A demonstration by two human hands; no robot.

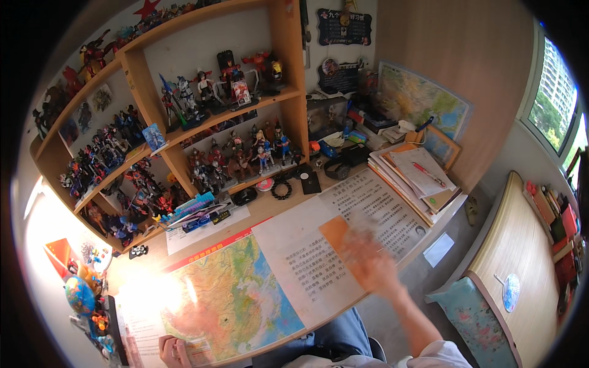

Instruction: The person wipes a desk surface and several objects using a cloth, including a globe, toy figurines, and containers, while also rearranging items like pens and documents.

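My right hand [368, 262] is motion-blurred above the right part of the desk. It overlaps an orange sheet [335, 230] that lies across the printed pages. A pale, smeared shape [363, 230] shows at its fingers; the blur hides whether it is a held thing. My left hand [173, 350] rests with bent fingers at the lower left corner of a colourful relief map [230, 294], near the desk's front edge. Between map and orange sheet lies a large page of printed text [294, 244]. Another text page [382, 207] spreads further right.
Shelves [207, 131] full of action figures stand behind the desk. A stack of papers and folders [414, 179] with a red pen [428, 174] sits at the right. A bead bracelet [281, 189] and headphones [337, 169] lie at the back. A small globe [79, 294] stands left, beside bright lamp glare.
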